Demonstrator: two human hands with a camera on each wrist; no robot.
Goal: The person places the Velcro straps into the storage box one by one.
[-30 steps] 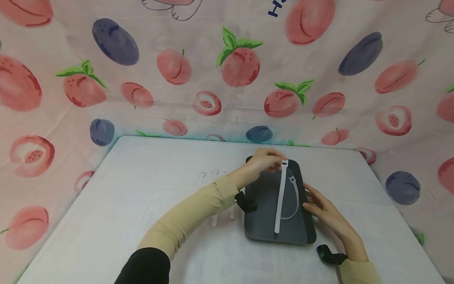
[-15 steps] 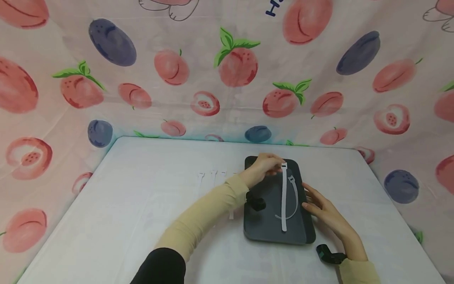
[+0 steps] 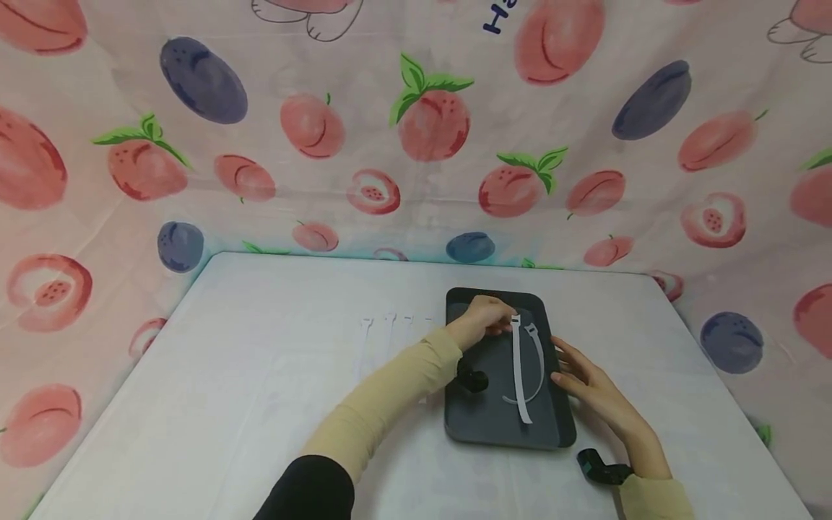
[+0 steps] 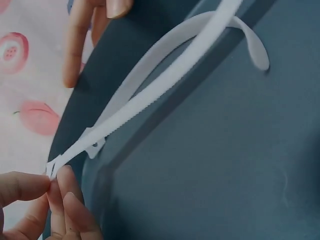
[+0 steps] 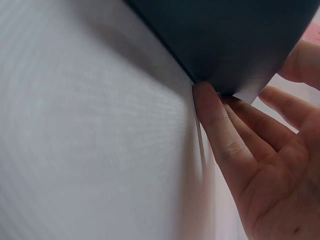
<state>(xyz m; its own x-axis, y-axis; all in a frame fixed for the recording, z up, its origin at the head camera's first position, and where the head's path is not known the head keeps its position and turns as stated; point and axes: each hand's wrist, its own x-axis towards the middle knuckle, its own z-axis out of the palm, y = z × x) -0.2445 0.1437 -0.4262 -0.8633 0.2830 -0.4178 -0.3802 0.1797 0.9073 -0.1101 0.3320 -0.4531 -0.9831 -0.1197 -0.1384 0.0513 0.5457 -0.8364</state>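
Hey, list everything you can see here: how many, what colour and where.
Flat rectangular tabletop: one, white, in the foreground.
Fabric-looking fruit-print backdrop: piece count unclear, pale pink, behind and beside the tabletop.
Smooth rounded-rectangular tray: one, dark grey, right of centre on the tabletop.
Curled plastic-looking strap: one, white, in the tray.
Straighter plastic-looking strap: one, white, held over the tray.
Thin slotted-head straps: at least four, whitish, left of the tray, partly hidden.
Wrist cameras: two, black, one per wrist.
Long fabric sleeves: two, beige, on the forearms.
Left-hand grip: one, bare, pinching the straighter strap's head.
Right-hand grip: one, bare, against the tray's right side.
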